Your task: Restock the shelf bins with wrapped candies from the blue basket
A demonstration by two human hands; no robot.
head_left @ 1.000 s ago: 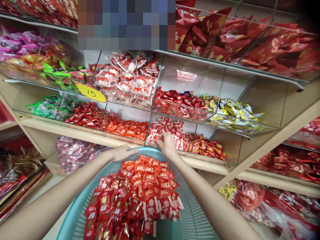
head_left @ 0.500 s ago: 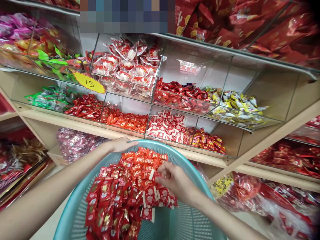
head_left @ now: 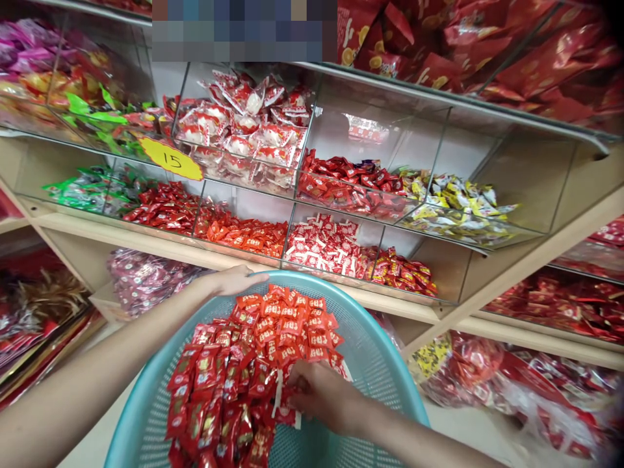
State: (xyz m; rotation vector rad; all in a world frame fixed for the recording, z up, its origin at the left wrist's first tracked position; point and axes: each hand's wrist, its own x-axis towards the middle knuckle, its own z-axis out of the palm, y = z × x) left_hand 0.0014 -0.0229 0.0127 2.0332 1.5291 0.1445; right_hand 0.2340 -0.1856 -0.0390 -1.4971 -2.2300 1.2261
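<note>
A teal plastic basket point(head_left: 385, 344) is tilted below the shelf, with many red wrapped candies point(head_left: 207, 374) piled along its left and middle. My left hand point(head_left: 237, 281) lies over the basket's upper left rim, fingers fairly straight and pointing right. Inside the basket, my right hand point(head_left: 312, 393) is down on the red-and-white candies point(head_left: 285, 416) at the pile's right edge. Its fingers are bent together, and what they pinch, if anything, is hidden. Orange-red packets point(head_left: 292, 325) lie just above that hand.
Clear shelf bins point(head_left: 331, 203) of wrapped candies stretch across behind the basket. A yellow tag point(head_left: 170, 158) reads 15. Bagged sweets lie on the lower shelf at left point(head_left: 146, 276) and at right point(head_left: 526, 390). A wooden upright point(head_left: 511, 266) slants at the right.
My right hand has moved down and slightly left within the basket, uncovering orange-red packets and covering the red-and-white ones. My left hand stays on the rim. The view has shifted slightly.
</note>
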